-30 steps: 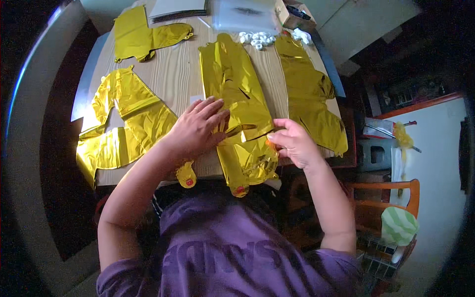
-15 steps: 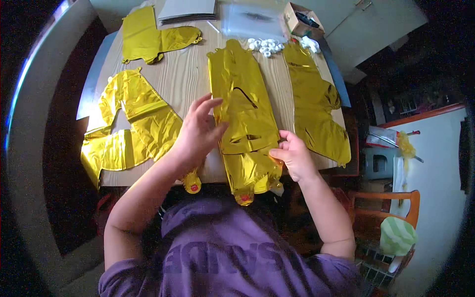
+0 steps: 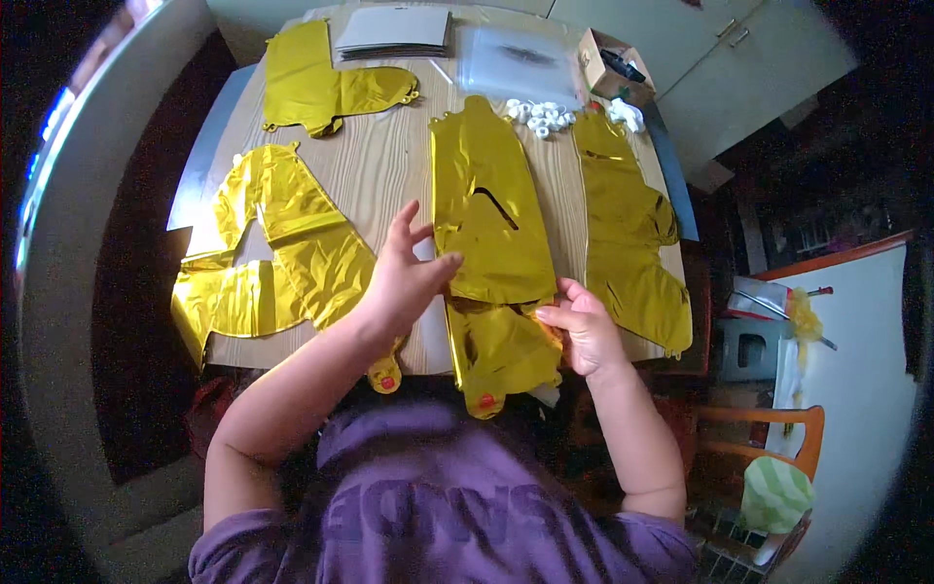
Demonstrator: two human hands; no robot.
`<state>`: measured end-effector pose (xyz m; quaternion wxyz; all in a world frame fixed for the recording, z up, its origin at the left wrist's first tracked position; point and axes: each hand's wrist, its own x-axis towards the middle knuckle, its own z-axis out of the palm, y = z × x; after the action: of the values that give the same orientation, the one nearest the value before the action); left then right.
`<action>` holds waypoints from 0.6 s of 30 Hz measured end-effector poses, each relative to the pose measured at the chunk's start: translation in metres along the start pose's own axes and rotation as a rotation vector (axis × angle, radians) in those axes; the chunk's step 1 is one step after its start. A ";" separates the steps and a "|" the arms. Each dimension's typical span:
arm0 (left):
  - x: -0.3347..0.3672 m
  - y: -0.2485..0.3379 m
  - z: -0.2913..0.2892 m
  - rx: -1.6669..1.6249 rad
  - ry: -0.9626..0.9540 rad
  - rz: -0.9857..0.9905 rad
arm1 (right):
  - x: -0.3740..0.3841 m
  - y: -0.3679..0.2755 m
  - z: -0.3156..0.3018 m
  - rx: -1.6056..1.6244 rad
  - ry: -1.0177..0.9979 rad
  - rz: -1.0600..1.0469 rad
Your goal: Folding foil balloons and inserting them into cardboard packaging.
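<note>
A flat, uninflated gold foil balloon (image 3: 498, 255) lies lengthwise before me, its lower end with a red spot hanging over the table's near edge. My right hand (image 3: 590, 333) pinches the balloon's lower right edge between thumb and fingers. At its left edge, my left hand (image 3: 404, 280) has its fingers spread and holds nothing; whether the thumb touches the foil I cannot tell. A crease runs across the balloon below its slanted dark slit. Other flat gold balloons lie around: a creased balloon (image 3: 316, 255) at left, another balloon (image 3: 630, 243) at right, and a third balloon (image 3: 309, 80) at far left.
Toward the back of the wooden table (image 3: 379, 165) are a stack of grey sheets (image 3: 394, 34), clear plastic sheets (image 3: 516, 63), small white rolls (image 3: 541, 119) and a box (image 3: 613, 70) with dark items. A wooden chair (image 3: 754, 417) stands at right.
My left hand has drawn back from over the middle balloon to its left edge. The balloon's lower part lies flatter, with a fold across it. My right hand keeps its pinch. The view has shifted slightly.
</note>
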<state>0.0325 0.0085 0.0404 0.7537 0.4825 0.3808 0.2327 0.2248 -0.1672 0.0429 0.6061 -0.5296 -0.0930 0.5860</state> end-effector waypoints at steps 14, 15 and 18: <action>-0.013 0.008 0.001 -0.176 0.100 -0.172 | 0.001 0.002 0.012 -0.045 0.026 -0.106; -0.009 0.010 -0.007 -0.182 0.049 -0.235 | 0.000 0.001 0.011 -0.014 0.017 -0.091; -0.010 0.006 -0.011 -0.349 -0.005 -0.379 | -0.002 0.000 0.010 0.050 0.009 -0.051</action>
<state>0.0176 0.0104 0.0470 0.8566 0.2657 0.4166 0.1484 0.2167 -0.1640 0.0481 0.6343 -0.5143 -0.0889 0.5703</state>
